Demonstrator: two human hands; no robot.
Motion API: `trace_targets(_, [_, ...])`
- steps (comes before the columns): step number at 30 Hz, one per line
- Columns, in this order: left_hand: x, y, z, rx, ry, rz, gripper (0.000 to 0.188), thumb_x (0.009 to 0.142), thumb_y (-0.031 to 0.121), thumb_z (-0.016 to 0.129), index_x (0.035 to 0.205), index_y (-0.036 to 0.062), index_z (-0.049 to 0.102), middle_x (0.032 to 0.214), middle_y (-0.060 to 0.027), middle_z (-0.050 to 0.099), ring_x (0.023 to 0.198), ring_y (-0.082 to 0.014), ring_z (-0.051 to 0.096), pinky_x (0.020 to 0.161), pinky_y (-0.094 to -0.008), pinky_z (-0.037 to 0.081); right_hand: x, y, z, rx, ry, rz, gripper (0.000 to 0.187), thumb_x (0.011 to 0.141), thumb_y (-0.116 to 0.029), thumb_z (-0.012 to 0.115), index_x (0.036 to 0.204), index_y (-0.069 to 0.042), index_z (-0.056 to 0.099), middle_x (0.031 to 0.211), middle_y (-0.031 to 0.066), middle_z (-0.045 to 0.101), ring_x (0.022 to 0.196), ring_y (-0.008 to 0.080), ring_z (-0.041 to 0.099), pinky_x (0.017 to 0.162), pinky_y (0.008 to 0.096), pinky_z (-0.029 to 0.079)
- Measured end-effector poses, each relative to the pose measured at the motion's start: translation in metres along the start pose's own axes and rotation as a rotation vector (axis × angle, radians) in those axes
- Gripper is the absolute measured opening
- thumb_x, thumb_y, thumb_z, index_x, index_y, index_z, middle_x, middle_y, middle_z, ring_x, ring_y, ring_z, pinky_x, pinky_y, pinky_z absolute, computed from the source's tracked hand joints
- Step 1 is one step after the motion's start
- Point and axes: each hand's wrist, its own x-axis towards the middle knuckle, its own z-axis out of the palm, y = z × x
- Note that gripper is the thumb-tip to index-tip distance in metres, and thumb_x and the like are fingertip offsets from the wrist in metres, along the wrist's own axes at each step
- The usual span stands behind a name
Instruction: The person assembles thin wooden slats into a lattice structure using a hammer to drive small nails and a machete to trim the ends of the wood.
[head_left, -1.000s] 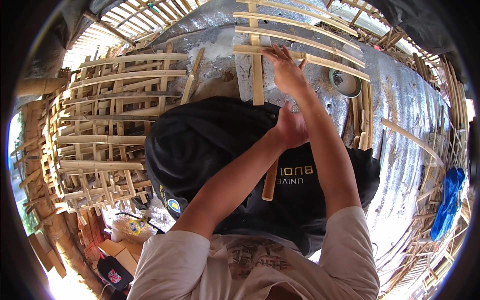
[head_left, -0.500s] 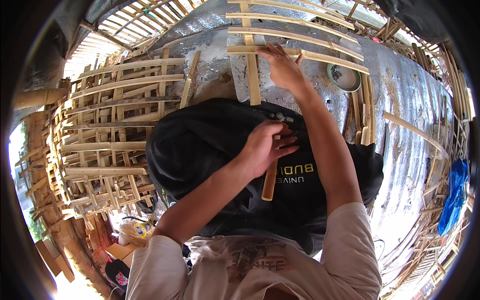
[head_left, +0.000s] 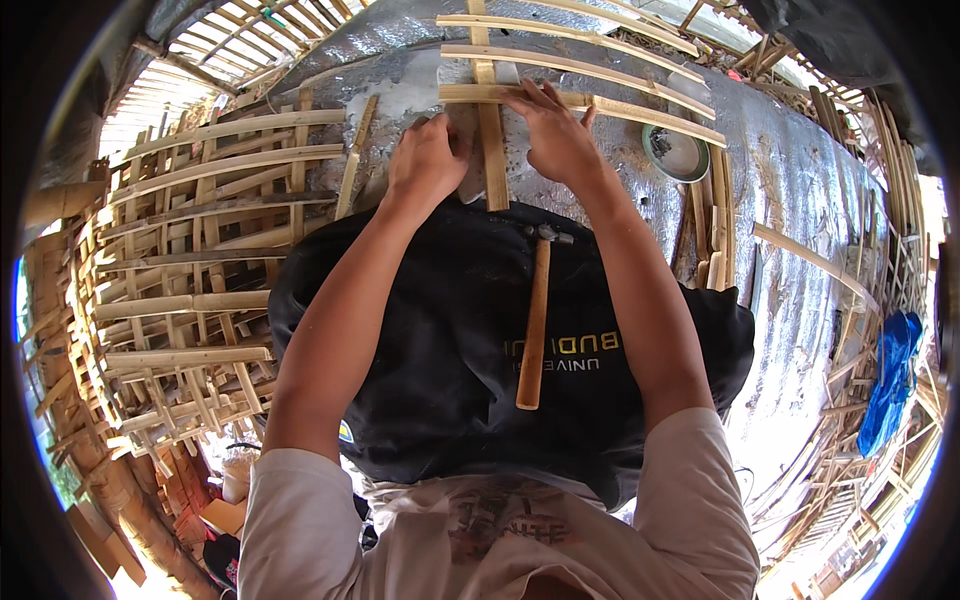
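My right hand (head_left: 562, 140) rests with its fingers stretched out and spread over the nearest bamboo slat (head_left: 660, 122), where it crosses an upright bamboo strip (head_left: 491, 150). My left hand (head_left: 428, 160) is just left of that strip, below the slat's left end. Its fingers are curled together; whatever they may hold is hidden. A hammer (head_left: 534, 325) with a wooden handle lies on the black cloth (head_left: 440, 330) over my lap, its head pointing away from me. More bamboo slats (head_left: 580, 65) cross the strip farther off, roughly parallel and spaced apart.
A stack of bamboo lattice panels (head_left: 200, 255) stands at the left, with a loose strip (head_left: 357, 155) beside it. On the silvery sheet (head_left: 800, 190) at the right are a round bowl (head_left: 676, 153) and a curved slat (head_left: 815, 262). A blue plastic bag (head_left: 888, 385) hangs farther right.
My left hand has left the hammer area and moved up and left, beside the upright strip. The hammer now lies uncovered on the cloth. My right hand stays on the slat.
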Motion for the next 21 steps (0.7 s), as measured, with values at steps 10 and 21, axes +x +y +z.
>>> trace_targets(10, [0.005, 0.014, 0.011, -0.032, 0.111, 0.119, 0.019, 0.086, 0.018, 0.067, 0.097, 0.0029, 0.064, 0.098, -0.0202, 0.068, 0.092, -0.0437, 0.065, 0.081, -0.051, 0.052, 0.002, 0.004, 0.003, -0.023, 0.022, 0.006, 0.076, 0.079, 0.008, 0.052, 0.146, -0.028, 0.046, 0.159, 0.0054, 0.033, 0.147, 0.0304, 0.029, 0.108, 0.0807, 0.015])
trace_targets(21, [0.016, 0.005, 0.013, -0.089, 0.016, 0.079, 0.016, 0.085, 0.015, 0.064, 0.095, 0.0014, 0.065, 0.096, -0.0209, 0.07, 0.094, -0.0405, 0.066, 0.085, -0.0461, 0.052, 0.002, 0.004, 0.004, -0.043, 0.06, -0.008, 0.073, 0.078, 0.007, 0.056, 0.144, -0.025, 0.049, 0.157, 0.0065, 0.035, 0.146, 0.0309, 0.031, 0.108, 0.0811, 0.017])
